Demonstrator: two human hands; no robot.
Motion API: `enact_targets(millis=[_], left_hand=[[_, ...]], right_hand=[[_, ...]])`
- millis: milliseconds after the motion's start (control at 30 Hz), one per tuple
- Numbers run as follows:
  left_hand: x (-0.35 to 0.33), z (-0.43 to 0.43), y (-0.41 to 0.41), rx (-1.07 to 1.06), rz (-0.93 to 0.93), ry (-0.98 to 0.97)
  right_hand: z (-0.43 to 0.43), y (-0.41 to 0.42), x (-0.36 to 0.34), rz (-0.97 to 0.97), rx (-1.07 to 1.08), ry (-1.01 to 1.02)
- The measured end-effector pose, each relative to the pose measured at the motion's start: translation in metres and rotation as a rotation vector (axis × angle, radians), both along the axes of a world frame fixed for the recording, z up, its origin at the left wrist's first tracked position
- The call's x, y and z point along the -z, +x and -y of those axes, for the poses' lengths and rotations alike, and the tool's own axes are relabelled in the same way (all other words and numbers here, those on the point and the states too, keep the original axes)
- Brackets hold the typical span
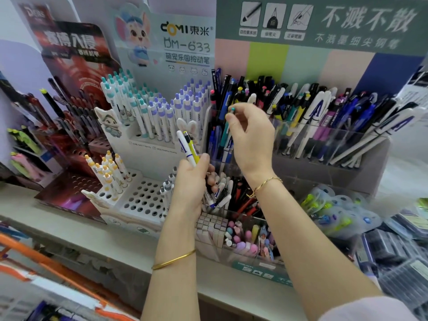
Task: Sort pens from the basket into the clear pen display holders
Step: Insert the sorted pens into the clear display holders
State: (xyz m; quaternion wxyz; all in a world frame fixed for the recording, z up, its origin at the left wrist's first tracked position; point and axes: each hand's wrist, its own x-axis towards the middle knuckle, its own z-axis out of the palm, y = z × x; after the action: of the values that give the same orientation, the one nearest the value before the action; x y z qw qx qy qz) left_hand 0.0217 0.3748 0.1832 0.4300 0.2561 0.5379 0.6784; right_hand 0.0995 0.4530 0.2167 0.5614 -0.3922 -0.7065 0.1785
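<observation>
My left hand (193, 181) grips a small bunch of pens (188, 147), a white one and a yellow one sticking up above the fist. My right hand (251, 137) is raised over the clear pen display holder (324, 140) and pinches the teal top of a pen (228, 126) that stands upright in its leftmost compartment. That holder's compartments are packed with blue, black and white pens. A lower clear holder (234, 195) below my hands has black, red and white pens. The basket is not in view.
White cardboard stands with peg holes (143, 200) and teal- and purple-capped pens sit to the left. A red display (74, 93) stands further left. A tray of pastel erasers (247, 242) lies at the shelf front. Packaged items (335, 212) pile up on the right.
</observation>
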Motion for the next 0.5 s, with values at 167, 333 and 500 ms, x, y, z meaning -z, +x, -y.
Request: enact_targets(millis=[167, 333, 500], left_hand=[[-0.005, 0.001, 0.002, 0.061, 0.179, 0.007], [-0.008, 0.004, 0.002, 0.145, 0.114, 0.002], [-0.004, 0.003, 0.003, 0.149, 0.029, 0.019]], right_hand=[[0.002, -0.003, 0.017, 0.265, 0.048, -0.073], [0.003, 0.000, 0.022, 0.357, 0.082, -0.153], [0.013, 0.009, 0.010, 0.115, -0.153, -0.413]])
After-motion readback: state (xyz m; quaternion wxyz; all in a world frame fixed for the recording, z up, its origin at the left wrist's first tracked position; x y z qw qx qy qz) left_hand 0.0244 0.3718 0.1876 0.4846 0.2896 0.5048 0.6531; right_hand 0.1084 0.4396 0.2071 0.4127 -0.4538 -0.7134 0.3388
